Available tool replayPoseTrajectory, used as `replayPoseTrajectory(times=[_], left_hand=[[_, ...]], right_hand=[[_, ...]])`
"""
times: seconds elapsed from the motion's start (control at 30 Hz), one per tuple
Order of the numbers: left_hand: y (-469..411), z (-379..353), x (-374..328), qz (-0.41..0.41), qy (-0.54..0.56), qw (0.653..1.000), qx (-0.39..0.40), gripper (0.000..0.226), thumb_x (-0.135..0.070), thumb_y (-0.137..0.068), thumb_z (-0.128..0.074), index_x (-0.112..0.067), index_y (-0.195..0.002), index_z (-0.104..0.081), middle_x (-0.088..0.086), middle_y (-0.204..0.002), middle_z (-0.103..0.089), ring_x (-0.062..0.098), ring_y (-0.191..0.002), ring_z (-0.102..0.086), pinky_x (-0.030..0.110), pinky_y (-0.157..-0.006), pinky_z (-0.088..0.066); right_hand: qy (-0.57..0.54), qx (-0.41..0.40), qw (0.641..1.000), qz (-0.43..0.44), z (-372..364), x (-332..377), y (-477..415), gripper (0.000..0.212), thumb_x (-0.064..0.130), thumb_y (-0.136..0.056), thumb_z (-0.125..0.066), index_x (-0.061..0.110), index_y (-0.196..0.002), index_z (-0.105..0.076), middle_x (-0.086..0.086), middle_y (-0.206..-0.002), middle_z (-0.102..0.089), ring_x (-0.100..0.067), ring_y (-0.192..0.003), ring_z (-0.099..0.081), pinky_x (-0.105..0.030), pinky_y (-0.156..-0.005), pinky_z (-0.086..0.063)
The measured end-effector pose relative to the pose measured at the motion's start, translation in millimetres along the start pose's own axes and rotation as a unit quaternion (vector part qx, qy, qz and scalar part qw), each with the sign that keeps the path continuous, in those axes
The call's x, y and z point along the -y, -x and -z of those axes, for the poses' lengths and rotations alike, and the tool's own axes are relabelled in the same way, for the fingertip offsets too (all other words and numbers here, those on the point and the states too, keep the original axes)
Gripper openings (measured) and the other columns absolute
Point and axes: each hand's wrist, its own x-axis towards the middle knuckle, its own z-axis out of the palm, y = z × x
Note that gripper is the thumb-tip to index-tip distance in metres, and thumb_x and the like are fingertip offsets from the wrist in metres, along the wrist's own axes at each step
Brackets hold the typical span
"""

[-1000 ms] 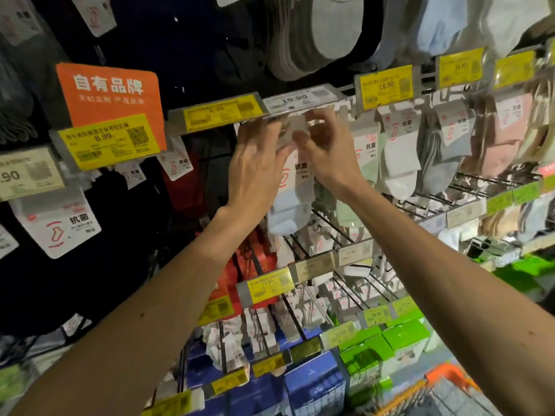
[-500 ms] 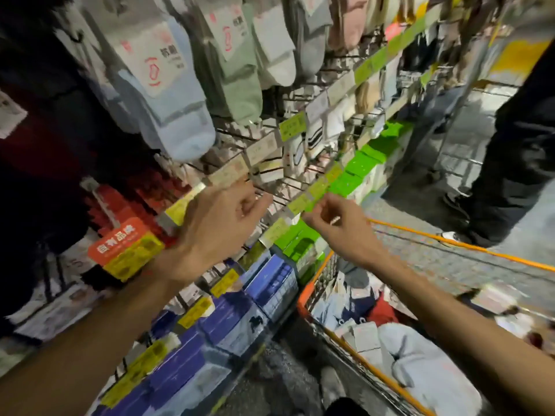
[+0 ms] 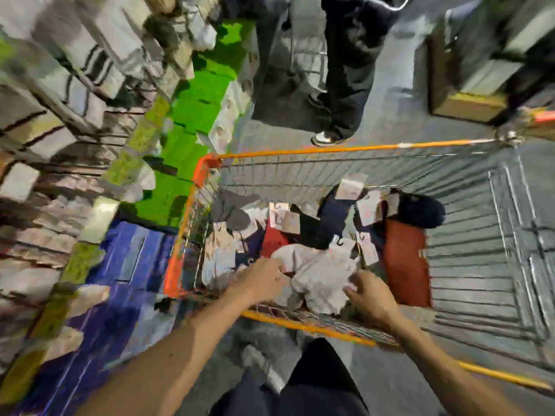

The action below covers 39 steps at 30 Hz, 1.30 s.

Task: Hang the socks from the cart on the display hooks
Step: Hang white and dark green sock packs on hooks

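Looking down now instead of at the hooks, the view takes in the blurred display rack (image 3: 75,121) at far left, with green boxes (image 3: 192,115) and blue boxes (image 3: 132,259) beside it. Both hands have left the shelf edge and dropped into the cart (image 3: 345,150). The left hand (image 3: 261,280) rests on the sock pile with fingers loosely curled; whether it grips anything cannot be told. A pale grey pair of socks (image 3: 321,271) lies between the hands. The right hand (image 3: 368,294) touches its right edge, fingers bent against the fabric; a firm hold cannot be confirmed. Red socks (image 3: 405,259) and dark socks (image 3: 420,210) lie further right. A bystander's legs (image 3: 345,70) stand beyond the cart.
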Motion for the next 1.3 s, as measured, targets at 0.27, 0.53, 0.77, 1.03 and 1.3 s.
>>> replayPoseTrajectory(times=[0.27, 0.53, 0.77, 1.03, 1.3], left_hand=[[-112.5, -58.5, -47.7, 0.048, 0.096, 0.994, 0.019, 0.069, -0.044, -0.096, -0.061, -0.016, -0.152, -0.034, 0.006, -0.158, -0.035, 0.027, -0.143, -0.035, 0.036, -0.112, -0.031], [-151.7, -95.5, -35.2, 0.06, 0.021, 0.998, 0.002, 0.104, -0.071, -0.082, -0.06, -0.024, -0.158, -0.006, 0.01, -0.164, -0.015, 0.028, -0.151, -0.015, 0.047, -0.12, -0.018], [-165.1, -113.4, -34.7, 0.111, -0.034, 0.993, -0.028, 0.102, -0.083, -0.077, -0.05, -0.023, -0.152, -0.017, 0.012, -0.153, -0.037, 0.029, -0.141, -0.034, 0.047, -0.109, -0.027], [-162.1, -113.8, -40.1, 0.086, -0.207, 0.974, -0.035, 0.076, -0.081, -0.086, -0.03, -0.024, -0.127, -0.059, 0.0, -0.116, -0.065, 0.022, -0.114, -0.045, 0.041, -0.087, -0.026], [-169.8, -108.3, -33.9, 0.077, 0.026, 0.989, 0.121, 0.066, -0.059, -0.095, -0.05, -0.017, -0.145, -0.04, 0.011, -0.134, -0.058, 0.034, -0.121, -0.055, 0.043, -0.095, -0.048]], right_hand=[[-0.03, 0.011, 0.993, -0.113, 11.9, -68.0, -67.2, 0.027, 0.021, -0.091, -0.065, 0.008, -0.113, -0.058, -0.015, -0.115, -0.06, -0.034, -0.113, -0.054, -0.037, -0.086, -0.042], [-0.151, 0.036, 0.976, -0.155, -6.3, -75.3, -113.2, 0.049, 0.019, -0.102, -0.053, 0.005, -0.145, -0.037, -0.015, -0.149, -0.04, -0.031, -0.138, -0.039, -0.039, -0.116, -0.031], [-0.256, 0.034, 0.933, -0.249, -29.8, -89.1, -129.4, 0.023, 0.025, -0.107, -0.038, 0.011, -0.125, -0.045, -0.008, -0.119, -0.057, -0.027, -0.108, -0.054, -0.028, -0.086, -0.035], [-0.289, 0.033, 0.9, -0.325, -40.6, -101.1, -133.2, 0.066, 0.049, -0.09, -0.068, 0.008, -0.136, -0.044, 0.0, -0.124, -0.06, -0.025, -0.113, -0.059, -0.038, -0.098, -0.048], [-0.399, 0.041, 0.871, -0.284, -40.1, -97.2, -126.5, 0.052, 0.035, -0.085, -0.078, 0.012, -0.127, -0.059, -0.001, -0.119, -0.069, -0.019, -0.106, -0.066, -0.033, -0.091, -0.053]])
